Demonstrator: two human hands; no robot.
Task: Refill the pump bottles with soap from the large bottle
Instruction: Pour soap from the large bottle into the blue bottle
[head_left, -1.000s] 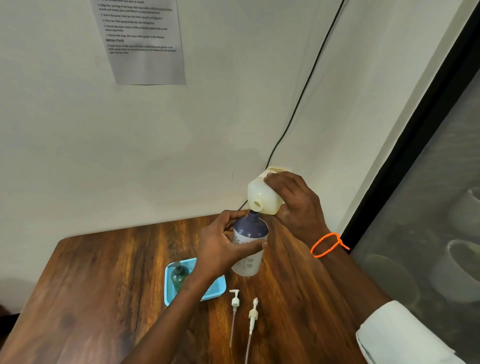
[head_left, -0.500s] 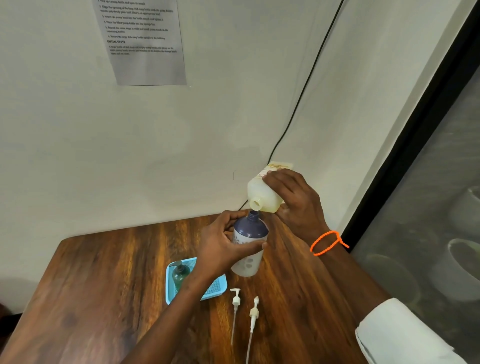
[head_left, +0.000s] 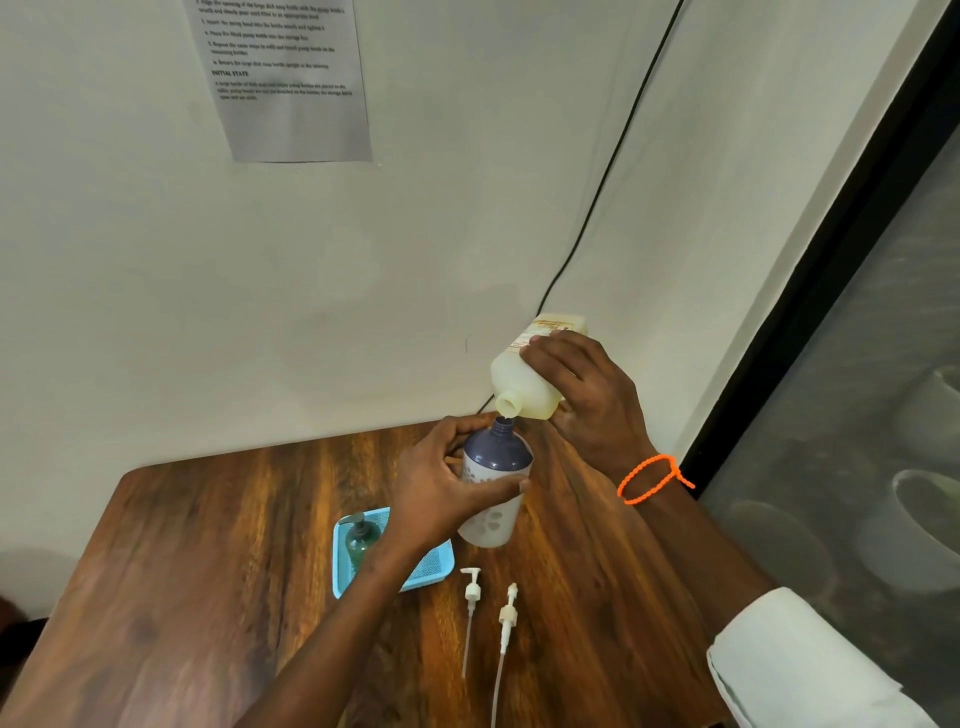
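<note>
My left hand (head_left: 441, 491) grips a white pump bottle with a blue-grey shoulder (head_left: 493, 470), held upright above the wooden table (head_left: 208, 571) with its neck uncovered. My right hand (head_left: 584, 395) holds the large pale yellow soap bottle (head_left: 522, 382) tipped steeply, its open mouth directly over the pump bottle's neck. A thin stream of soap seems to link the two openings. Two white pump heads with long tubes (head_left: 471, 613) (head_left: 506, 623) lie on the table in front. A dark green pump bottle (head_left: 361, 538) stands in a light blue tray (head_left: 431, 574).
A printed sheet (head_left: 288, 78) hangs on the wall behind the table. A black cable (head_left: 618, 150) runs down the wall to the table's back corner. A dark-framed glass panel (head_left: 857, 364) borders the right side. An orange band (head_left: 649, 478) circles my right wrist.
The large bottle has tipped slightly further and its mouth has settled closer over the pump bottle's neck. Both hands stay where they were.
</note>
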